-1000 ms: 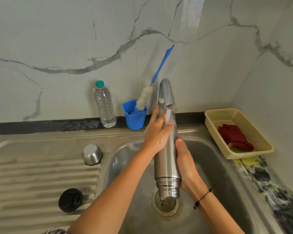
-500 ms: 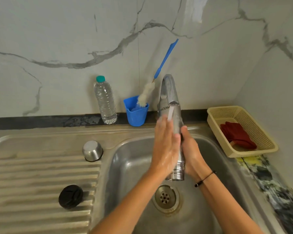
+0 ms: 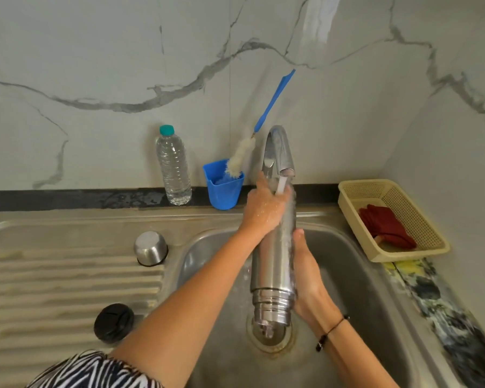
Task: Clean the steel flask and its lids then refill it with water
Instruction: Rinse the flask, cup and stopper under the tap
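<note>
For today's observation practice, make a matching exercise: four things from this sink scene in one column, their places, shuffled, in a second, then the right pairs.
Things:
1. steel flask
2. black lid
3. bottle brush
4. red cloth

Places:
A. in the blue cup
B. in the yellow basket
C. under the tap, held by both hands
D. on the ribbed drainboard

Pairs: 1-C, 2-D, 3-A, 4-B

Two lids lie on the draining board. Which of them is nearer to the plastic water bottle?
The steel cup lid, the shiny domed one at the back of the draining board. The black lid is flat and lies toward the front edge.
</note>
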The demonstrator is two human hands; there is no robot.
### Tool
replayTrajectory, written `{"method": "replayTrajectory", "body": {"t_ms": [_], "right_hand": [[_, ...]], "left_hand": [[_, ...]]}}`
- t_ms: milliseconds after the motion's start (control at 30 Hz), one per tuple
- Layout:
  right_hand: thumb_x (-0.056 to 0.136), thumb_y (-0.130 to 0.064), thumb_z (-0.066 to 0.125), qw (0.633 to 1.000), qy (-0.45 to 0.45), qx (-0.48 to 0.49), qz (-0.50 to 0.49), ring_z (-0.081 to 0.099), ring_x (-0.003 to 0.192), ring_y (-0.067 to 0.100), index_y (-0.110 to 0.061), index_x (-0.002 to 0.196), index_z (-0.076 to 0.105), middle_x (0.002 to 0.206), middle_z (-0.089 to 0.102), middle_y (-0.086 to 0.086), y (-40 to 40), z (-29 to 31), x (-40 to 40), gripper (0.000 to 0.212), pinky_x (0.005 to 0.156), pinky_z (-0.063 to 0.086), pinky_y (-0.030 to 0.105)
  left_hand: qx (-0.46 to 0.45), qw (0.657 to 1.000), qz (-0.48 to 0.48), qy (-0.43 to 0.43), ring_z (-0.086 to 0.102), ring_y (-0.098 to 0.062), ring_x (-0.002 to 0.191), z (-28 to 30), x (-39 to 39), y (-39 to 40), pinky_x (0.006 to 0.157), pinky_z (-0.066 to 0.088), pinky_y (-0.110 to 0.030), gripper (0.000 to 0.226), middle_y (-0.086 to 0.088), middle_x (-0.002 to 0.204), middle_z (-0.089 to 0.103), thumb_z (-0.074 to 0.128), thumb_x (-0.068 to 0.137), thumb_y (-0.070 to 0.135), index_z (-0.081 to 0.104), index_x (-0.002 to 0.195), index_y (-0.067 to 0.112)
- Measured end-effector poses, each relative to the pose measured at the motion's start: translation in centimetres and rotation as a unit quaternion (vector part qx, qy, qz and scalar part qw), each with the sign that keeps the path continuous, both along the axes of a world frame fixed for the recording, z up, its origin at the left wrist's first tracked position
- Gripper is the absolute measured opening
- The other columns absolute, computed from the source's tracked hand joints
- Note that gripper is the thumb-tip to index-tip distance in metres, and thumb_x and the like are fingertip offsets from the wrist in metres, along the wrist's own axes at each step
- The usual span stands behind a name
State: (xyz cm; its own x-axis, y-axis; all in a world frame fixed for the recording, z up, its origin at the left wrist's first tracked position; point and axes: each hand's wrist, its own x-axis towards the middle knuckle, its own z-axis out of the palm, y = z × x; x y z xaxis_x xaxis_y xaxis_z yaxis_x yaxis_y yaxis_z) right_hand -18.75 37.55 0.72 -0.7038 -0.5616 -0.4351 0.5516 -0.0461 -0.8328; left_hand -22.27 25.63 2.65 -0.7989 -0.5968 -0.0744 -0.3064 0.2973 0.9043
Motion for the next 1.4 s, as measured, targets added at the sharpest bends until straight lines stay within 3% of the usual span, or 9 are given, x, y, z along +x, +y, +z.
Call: {"method": "replayTrajectory", "body": {"t_ms": [167, 367, 533, 733, 867, 933, 1100, 1233, 1400], "right_hand": [[0.095, -0.052, 0.033, 0.994, 0.094, 0.045, 0.041, 0.068, 0.086, 0.029, -0.017, 0.121, 0.049, 0.1, 0.067, 0.017, -0.2, 1.1, -1.7, 0.046, 0.077, 0.056, 0.042], [0.098, -0.04, 0.035, 0.992, 0.124, 0.02, 0.021, 0.069, 0.073, 0.022, -0.013, 0.12, 0.052, 0.098, 0.067, 0.016, -0.8, 2.3, -3.1, 0.039, 0.055, 0.053, 0.026], [0.1, -0.039, 0.03, 0.994, 0.104, 0.011, 0.014, 0.068, 0.08, 0.015, -0.02, 0.115, 0.053, 0.096, 0.067, 0.01, -1.3, 2.4, -3.6, 0.034, 0.061, 0.053, 0.025], [0.1, -0.038, 0.03, 0.994, 0.109, -0.013, 0.029, 0.069, 0.067, 0.015, -0.015, 0.113, 0.055, 0.085, 0.069, 0.009, -1.1, 2.9, -3.6, 0.036, 0.053, 0.053, 0.023], [0.097, -0.044, 0.033, 0.995, 0.076, -0.034, 0.052, 0.067, 0.06, 0.02, -0.023, 0.114, 0.051, 0.071, 0.07, 0.006, -0.3, 2.2, -2.2, 0.032, 0.052, 0.055, 0.029], [0.098, -0.043, 0.032, 0.997, 0.06, -0.034, 0.04, 0.067, 0.06, 0.018, -0.018, 0.114, 0.052, 0.068, 0.07, 0.005, -0.1, 1.8, -2.1, 0.036, 0.052, 0.055, 0.027], [0.097, -0.049, 0.031, 0.996, 0.059, 0.025, 0.064, 0.069, 0.062, 0.017, -0.015, 0.102, 0.056, 0.065, 0.071, 0.004, 0.0, 1.4, -3.2, 0.043, 0.056, 0.054, 0.029], [0.098, -0.049, 0.028, 0.997, 0.061, 0.03, 0.046, 0.066, 0.053, 0.017, -0.013, 0.115, 0.052, 0.061, 0.068, 0.006, -0.5, 1.0, -3.6, 0.046, 0.047, 0.052, 0.024], [0.098, -0.048, 0.028, 0.999, 0.046, 0.012, 0.006, 0.067, 0.054, 0.015, -0.014, 0.105, 0.058, 0.062, 0.071, 0.004, -1.1, 1.7, -5.5, 0.046, 0.048, 0.053, 0.024]], "left_hand": [[0.002, 0.999, 0.05, 0.016, 0.051, -0.031, 0.119, 0.1, -0.2, -0.2, 0.095, 0.045, -0.039, 0.054, -0.016, 0.138, 0.045, 0.039, 0.1, 0.037, 0.025, 0.147, 0.016], [-0.208, 0.968, -0.065, 0.12, 0.022, -0.046, 0.14, -0.1, 3.1, 3.1, 0.117, 0.009, -0.048, 0.077, -0.032, 0.148, 0.03, 0.004, 0.096, 0.043, 0.036, 0.138, -0.013], [-0.131, 0.977, -0.13, 0.106, -0.024, 0.009, 0.138, -2.9, 8.0, 6.5, 0.116, -0.012, -0.024, 0.068, 0.038, 0.145, -0.022, -0.003, 0.086, 0.068, -0.006, 0.146, 0.037], [-0.122, 0.981, -0.081, 0.129, -0.017, 0.005, 0.14, -1.5, 5.4, 5.0, 0.115, 0.004, -0.013, 0.052, 0.019, 0.153, -0.007, 0.025, 0.103, 0.035, 0.015, 0.152, 0.021], [0.014, 0.984, 0.018, 0.178, 0.026, 0.002, 0.138, 0.3, 2.6, 0.7, 0.111, 0.031, -0.022, 0.059, 0.006, 0.158, 0.017, 0.031, 0.094, 0.043, 0.019, 0.151, 0.031], [0.069, 0.983, 0.008, 0.167, 0.027, -0.01, 0.14, 0.5, 2.1, 0.1, 0.117, 0.026, -0.038, 0.058, 0.004, 0.155, 0.025, 0.037, 0.098, 0.036, 0.016, 0.152, 0.031], [0.029, 0.991, 0.023, 0.13, 0.024, -0.011, 0.141, 0.5, 1.8, 0.8, 0.105, 0.019, -0.018, 0.053, 0.0, 0.158, 0.018, 0.034, 0.104, 0.03, 0.014, 0.152, 0.029], [-0.035, 0.993, 0.003, 0.117, 0.011, -0.018, 0.147, -0.2, 1.8, 1.7, 0.116, 0.023, -0.03, 0.054, 0.001, 0.161, -0.007, 0.033, 0.104, 0.028, 0.007, 0.152, 0.032], [-0.084, 0.978, -0.102, 0.16, -0.017, 0.001, 0.144, -3.3, 6.6, 6.0, 0.117, -0.006, -0.02, 0.051, 0.017, 0.156, -0.018, 0.025, 0.104, 0.03, -0.004, 0.146, 0.032]]}}
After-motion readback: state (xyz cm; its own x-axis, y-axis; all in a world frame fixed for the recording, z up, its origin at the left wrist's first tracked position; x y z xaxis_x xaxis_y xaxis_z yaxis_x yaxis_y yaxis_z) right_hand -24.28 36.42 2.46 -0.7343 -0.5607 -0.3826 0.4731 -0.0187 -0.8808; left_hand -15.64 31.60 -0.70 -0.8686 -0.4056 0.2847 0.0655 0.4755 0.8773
